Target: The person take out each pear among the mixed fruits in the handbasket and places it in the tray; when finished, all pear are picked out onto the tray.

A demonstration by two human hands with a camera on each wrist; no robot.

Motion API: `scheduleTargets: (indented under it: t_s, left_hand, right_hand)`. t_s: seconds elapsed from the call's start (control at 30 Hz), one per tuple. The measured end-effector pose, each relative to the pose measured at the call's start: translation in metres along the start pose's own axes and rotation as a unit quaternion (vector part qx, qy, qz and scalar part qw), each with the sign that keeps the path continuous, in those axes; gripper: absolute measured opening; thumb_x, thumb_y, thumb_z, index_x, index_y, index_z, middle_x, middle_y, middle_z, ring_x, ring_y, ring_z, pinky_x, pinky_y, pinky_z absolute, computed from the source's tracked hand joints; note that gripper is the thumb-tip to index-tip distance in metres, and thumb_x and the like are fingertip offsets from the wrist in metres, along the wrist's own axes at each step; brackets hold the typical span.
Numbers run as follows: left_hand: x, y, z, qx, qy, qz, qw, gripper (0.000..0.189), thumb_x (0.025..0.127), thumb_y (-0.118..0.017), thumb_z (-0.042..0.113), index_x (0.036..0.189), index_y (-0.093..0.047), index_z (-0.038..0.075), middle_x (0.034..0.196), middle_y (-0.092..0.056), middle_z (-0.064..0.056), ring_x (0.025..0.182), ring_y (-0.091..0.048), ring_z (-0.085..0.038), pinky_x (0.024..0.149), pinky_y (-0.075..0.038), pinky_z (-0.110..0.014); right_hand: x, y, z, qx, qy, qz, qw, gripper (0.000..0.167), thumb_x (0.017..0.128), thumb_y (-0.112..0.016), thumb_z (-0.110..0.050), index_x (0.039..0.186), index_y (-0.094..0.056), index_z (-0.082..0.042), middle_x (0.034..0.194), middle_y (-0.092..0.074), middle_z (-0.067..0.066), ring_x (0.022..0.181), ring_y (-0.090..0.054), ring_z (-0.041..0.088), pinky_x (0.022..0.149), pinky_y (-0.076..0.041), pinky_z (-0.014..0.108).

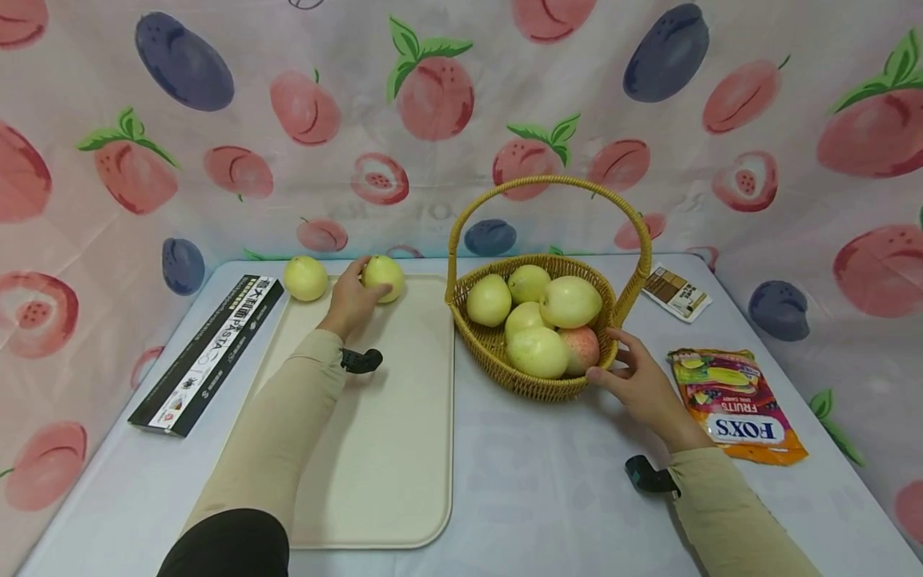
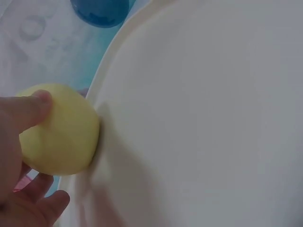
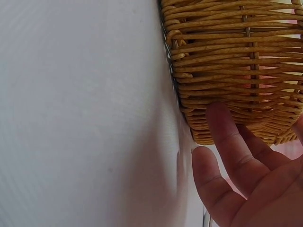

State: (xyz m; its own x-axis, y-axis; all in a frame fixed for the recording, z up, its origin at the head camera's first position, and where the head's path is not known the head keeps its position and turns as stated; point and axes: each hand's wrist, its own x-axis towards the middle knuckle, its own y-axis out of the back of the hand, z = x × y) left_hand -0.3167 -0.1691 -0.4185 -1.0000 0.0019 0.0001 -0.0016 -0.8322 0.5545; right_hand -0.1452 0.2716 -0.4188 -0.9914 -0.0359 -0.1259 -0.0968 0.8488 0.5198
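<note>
At the tray's far edge, my left hand [image 1: 351, 303] holds a round yellow-green apple [image 1: 384, 279], thumb on one side and fingers around the other. In the left wrist view the apple [image 2: 61, 130] is by the tray's rim; whether it bears on the tray is unclear. Another yellow-green apple [image 1: 306, 278] sits at the tray's far left corner. My right hand [image 1: 645, 393] touches the right end of a woven basket [image 1: 505, 370], its fingers [image 3: 229, 142] lightly bent against the outer wall. Inside lie several pale green fruits [image 1: 538, 353] and one reddish fruit [image 1: 580, 350].
The cream tray [image 1: 382, 449] lies left of the basket, whose tall arched handle [image 1: 551, 181] stands upright. A black-and-white pasta box [image 1: 209, 353] flanks the tray. On the right are a candy bag [image 1: 735, 405] and a small brown-and-white packet [image 1: 676, 292]. Fruit-printed cloth [image 1: 433, 160] hangs behind.
</note>
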Motion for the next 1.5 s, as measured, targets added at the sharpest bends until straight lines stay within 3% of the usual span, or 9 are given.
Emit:
scheduleTargets:
  t_s: [0.57,0.9,1.5]
  left_hand:
    - [0.0051,-0.0035,0.0043,0.016,0.009,0.011,0.9998,0.074,0.095,-0.071,0.022,0.155,-0.032,0.006,0.156,-0.035,-0.019,0.142,-0.033,-0.036,0.113,-0.03,-0.051]
    - [0.0086,-0.0047,0.0048,0.001,0.021,0.015,0.9997,0.075,0.095,-0.071,0.02,0.156,-0.03,0.008,0.157,-0.033,-0.019,0.143,-0.032,-0.034,0.114,-0.029,-0.049]
    - [0.0071,-0.0084,-0.002,-0.028,0.033,0.012,0.999,0.079,0.096,-0.07,0.025,0.159,-0.023,0.014,0.158,-0.031,-0.019,0.143,-0.032,-0.035,0.114,-0.028,-0.048]
  right_hand:
    - [-0.0001,0.0006,0.0006,-0.006,0.003,0.0,1.0,0.087,0.096,-0.068,-0.04,0.16,-0.018,-0.009,0.15,-0.035,0.034,0.116,-0.055,0.041,0.084,-0.05,0.039]
    - [-0.0008,0.0004,0.0005,-0.006,0.012,0.003,0.9999,0.086,0.097,-0.068,-0.038,0.16,-0.018,-0.008,0.148,-0.036,0.035,0.113,-0.057,0.04,0.081,-0.049,0.033]
    - [0.0002,-0.001,0.0015,-0.008,0.01,0.002,0.9999,0.086,0.097,-0.068,-0.039,0.16,-0.017,-0.009,0.148,-0.036,0.035,0.113,-0.056,0.039,0.082,-0.049,0.034]
